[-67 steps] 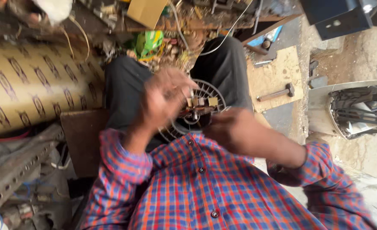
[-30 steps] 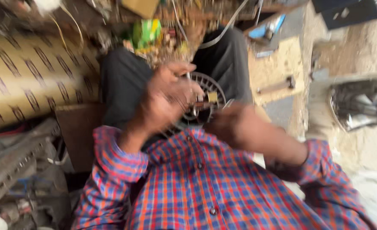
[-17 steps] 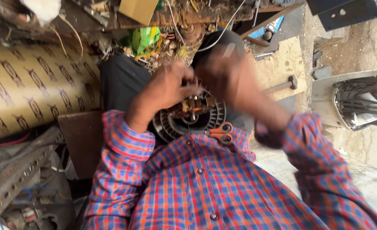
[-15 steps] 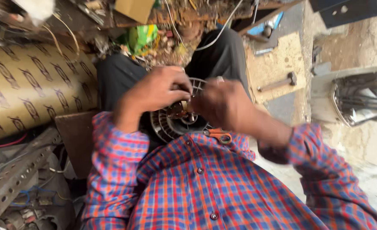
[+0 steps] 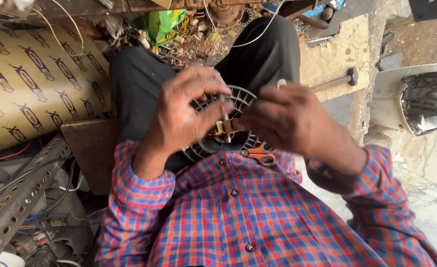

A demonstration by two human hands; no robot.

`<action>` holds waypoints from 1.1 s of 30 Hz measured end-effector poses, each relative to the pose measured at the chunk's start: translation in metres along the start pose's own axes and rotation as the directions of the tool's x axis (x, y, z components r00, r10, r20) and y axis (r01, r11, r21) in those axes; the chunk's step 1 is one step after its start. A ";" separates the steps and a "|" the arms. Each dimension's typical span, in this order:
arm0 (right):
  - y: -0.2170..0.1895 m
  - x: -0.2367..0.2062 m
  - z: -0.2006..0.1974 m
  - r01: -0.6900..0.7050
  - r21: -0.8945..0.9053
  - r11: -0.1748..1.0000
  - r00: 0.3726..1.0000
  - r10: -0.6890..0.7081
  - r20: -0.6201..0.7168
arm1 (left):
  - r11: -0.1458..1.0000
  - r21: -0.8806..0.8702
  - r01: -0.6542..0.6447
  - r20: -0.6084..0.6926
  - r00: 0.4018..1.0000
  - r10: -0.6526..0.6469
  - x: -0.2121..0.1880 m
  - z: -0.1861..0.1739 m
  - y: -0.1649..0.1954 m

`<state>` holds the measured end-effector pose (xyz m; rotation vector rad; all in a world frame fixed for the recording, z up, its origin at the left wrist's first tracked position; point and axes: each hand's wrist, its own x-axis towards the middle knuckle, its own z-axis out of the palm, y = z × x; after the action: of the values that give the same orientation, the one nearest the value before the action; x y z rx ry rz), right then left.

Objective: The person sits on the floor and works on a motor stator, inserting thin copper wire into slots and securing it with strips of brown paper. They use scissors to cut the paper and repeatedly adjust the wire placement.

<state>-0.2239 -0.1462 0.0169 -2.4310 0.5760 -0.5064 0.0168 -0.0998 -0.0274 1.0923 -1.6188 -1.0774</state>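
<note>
— Grey slotted metal, round like a fan motor's housing [image 5: 238, 101], rests on our lap between our dark trouser legs [image 5: 139, 84]. We hold both hands over its middle.

— Our left hand [image 5: 186, 116] curls above it, fingers [image 5: 213, 91] bent and pinched toward the copper-coloured winding [image 5: 226, 127] at the centre. Whether they actually grip something there, we cannot tell.

— Our right hand [image 5: 283, 118] closes in from the other side, its fingers folded, with a small white piece [image 5: 281, 83] sticking up from them. They seem clenched on it, though the hold itself is hidden.

— Just below the housing, orange-handled scissors [image 5: 260, 154] lie against our checked shirt [image 5: 238, 212].

— A hammer [image 5: 337, 81] lies well apart on the yellowish mat [image 5: 332, 49]. A patterned roll [image 5: 35, 84] sits on the left, and a perforated metal angle bar [image 5: 16, 202] runs below it.
</note>
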 end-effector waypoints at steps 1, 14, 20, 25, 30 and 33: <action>-0.006 -0.002 -0.003 -0.002 0.024 1.000 1.000 0.002 0.020 | 0.998 0.022 -0.054 0.016 0.998 0.054 -0.005 0.001 0.004; 0.045 -0.025 0.020 0.027 0.211 0.977 0.998 -0.038 0.048 | 0.709 0.656 -0.257 0.087 0.960 0.268 -0.075 0.040 0.011; 0.079 0.004 0.039 -0.116 0.038 0.993 0.981 0.120 -0.149 | 0.961 0.258 -0.102 -0.205 0.966 0.158 -0.048 0.037 0.014; 0.030 0.012 0.025 0.026 -0.346 0.938 0.976 -0.098 -0.193 | 0.916 0.394 0.075 0.130 0.982 -0.136 0.018 0.012 -0.003; -0.050 -0.007 0.005 0.097 -0.170 0.981 0.961 -0.048 0.273 | 0.998 0.006 0.061 0.050 0.997 -0.062 -0.004 -0.007 0.004; -0.031 -0.024 0.001 0.143 -0.118 0.983 0.988 -0.148 -0.035 | 0.876 0.432 -0.215 -0.065 0.961 0.268 -0.042 0.008 0.021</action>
<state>-0.2343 -0.1105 0.0299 -2.5905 0.4583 -0.6030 0.0146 -0.0531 -0.0174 1.1634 -1.8789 -0.4924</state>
